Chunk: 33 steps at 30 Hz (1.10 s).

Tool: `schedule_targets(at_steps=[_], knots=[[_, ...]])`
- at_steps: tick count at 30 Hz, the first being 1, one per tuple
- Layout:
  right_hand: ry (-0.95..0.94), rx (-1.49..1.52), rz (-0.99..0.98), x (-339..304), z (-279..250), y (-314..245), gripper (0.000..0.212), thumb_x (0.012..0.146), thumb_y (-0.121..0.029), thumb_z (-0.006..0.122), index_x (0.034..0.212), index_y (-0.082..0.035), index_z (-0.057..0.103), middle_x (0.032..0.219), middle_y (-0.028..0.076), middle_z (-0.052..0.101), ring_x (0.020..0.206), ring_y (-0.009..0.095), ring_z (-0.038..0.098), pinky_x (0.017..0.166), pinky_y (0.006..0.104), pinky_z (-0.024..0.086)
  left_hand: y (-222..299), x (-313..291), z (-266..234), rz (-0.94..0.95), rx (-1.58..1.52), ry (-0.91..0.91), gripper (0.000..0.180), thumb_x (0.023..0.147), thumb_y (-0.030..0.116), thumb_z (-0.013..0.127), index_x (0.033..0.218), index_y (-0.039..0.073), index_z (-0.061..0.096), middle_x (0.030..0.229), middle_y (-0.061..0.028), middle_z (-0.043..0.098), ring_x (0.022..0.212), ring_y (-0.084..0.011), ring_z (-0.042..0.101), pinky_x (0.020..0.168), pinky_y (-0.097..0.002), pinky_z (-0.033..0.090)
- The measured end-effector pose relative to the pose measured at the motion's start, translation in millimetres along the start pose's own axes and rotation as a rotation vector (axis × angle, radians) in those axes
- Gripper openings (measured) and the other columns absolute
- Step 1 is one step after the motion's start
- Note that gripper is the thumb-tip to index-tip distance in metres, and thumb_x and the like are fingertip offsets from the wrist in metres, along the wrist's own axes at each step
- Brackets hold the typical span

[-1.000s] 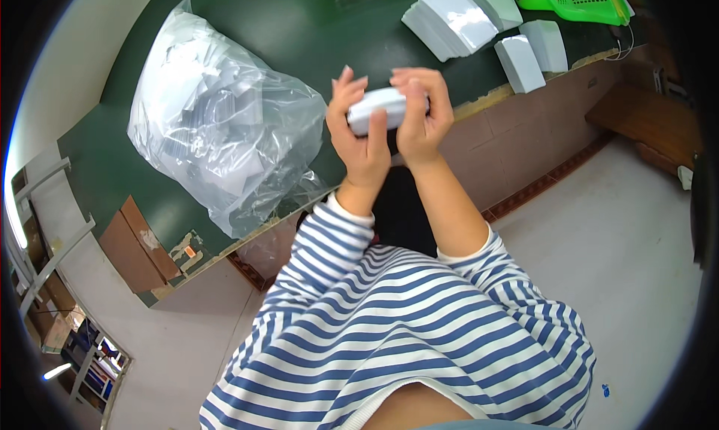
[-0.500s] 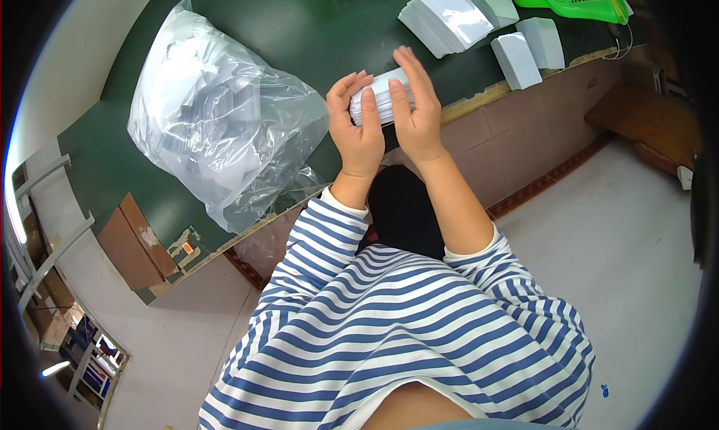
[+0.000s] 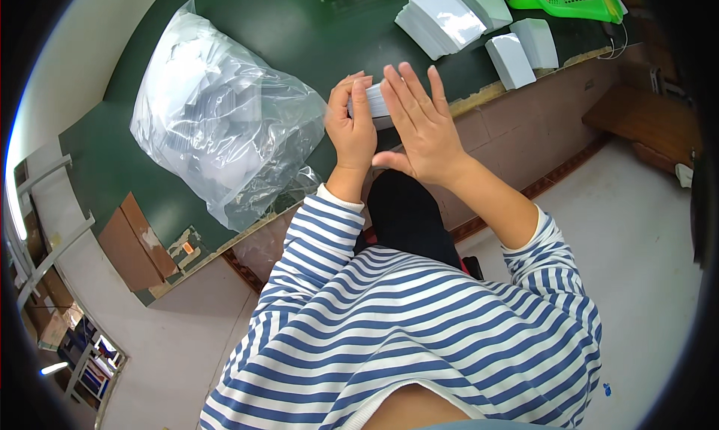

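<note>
- Since earlier, flattened right hand (image 3: 425,136) beside card stack (image 3: 377,99), fingers straight, apart.
- Clamped stack with fingers of left hand (image 3: 352,136).
- Probably light, stiffish, slippery; grip opposite edges.

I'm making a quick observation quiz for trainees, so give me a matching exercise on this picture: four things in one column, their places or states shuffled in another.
Things
1. Left hand
2. Right hand
3. Large clear plastic bag
4. Bright green plastic baskets

Places or states
A. Open, fingers straight and spread
B. Cut off by the picture's top edge
C. On the dark green table, left of both hands
D. Curled around a stack of thin white pieces

Right pairs: 1-D, 2-A, 3-C, 4-B
</note>
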State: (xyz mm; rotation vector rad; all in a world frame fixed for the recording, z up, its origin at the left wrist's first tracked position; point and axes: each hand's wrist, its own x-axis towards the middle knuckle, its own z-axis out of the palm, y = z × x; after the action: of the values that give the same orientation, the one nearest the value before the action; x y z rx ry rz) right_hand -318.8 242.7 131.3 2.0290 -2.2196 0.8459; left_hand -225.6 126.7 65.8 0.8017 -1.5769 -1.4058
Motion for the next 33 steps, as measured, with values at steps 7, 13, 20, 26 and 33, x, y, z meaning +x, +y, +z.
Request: schedule_targets(at_steps=[7, 13, 20, 26, 33], knots=[[0.218, 0.547, 0.254, 0, -3, 14, 0.073, 0.104, -0.040, 0.052, 0.158, 0.005, 0.032, 0.165, 0.021, 0.034, 0.156, 0.035, 0.026, 0.127, 0.0456, 0.017, -2, -1, -6, 0.026, 0.091, -0.021, 0.024, 0.107, 0.017, 0.054, 0.107, -0.001, 0.069, 0.111, -0.0151, 0.073, 0.111, -0.0251, 0.067, 0.101, -0.0367, 0.049], [0.329, 0.855, 0.409, 8, 48, 0, 0.079, 0.109, -0.052, 0.039, 0.158, 0.008, 0.028, 0.166, 0.023, 0.028, 0.156, 0.033, 0.025, 0.126, 0.0405, 0.018, 14, 6, 2, -0.081, -0.021, -0.043, 0.026, 0.109, 0.015, 0.046, 0.119, -0.002, 0.064, 0.117, -0.0152, 0.072, 0.113, -0.0218, 0.066, 0.103, -0.0336, 0.048], [0.280, 1.144, 0.529, -6, 34, 12, 0.090, 0.089, -0.022, 0.078, 0.160, 0.002, 0.028, 0.164, 0.019, 0.033, 0.153, 0.028, 0.029, 0.124, 0.0384, 0.022, 8, 5, -6, -0.094, -0.028, -0.064, 0.027, 0.109, 0.013, 0.043, 0.121, -0.001, 0.063, 0.113, -0.0154, 0.072, 0.108, -0.0206, 0.067, 0.100, -0.0331, 0.049], [0.358, 0.375, 0.300, -14, 9, 21, 0.024, 0.077, -0.009, 0.085, 0.095, -0.008, 0.069, 0.109, 0.009, 0.061, 0.104, 0.029, 0.058, 0.091, 0.0389, 0.048, 10, 5, -8, -0.100, -0.008, -0.096, 0.027, 0.109, 0.013, 0.044, 0.120, -0.001, 0.064, 0.111, -0.0150, 0.073, 0.107, -0.0201, 0.068, 0.098, -0.0327, 0.050], [0.292, 0.473, 0.364, -7, 2, 19, 0.017, 0.081, -0.004, 0.080, 0.095, -0.004, 0.069, 0.095, 0.008, 0.059, 0.089, 0.027, 0.059, 0.078, 0.0366, 0.049, 7, 3, -10, -0.108, -0.007, -0.108, 0.026, 0.109, 0.017, 0.047, 0.118, -0.001, 0.064, 0.108, -0.0140, 0.074, 0.103, -0.0192, 0.068, 0.095, -0.0320, 0.050]])
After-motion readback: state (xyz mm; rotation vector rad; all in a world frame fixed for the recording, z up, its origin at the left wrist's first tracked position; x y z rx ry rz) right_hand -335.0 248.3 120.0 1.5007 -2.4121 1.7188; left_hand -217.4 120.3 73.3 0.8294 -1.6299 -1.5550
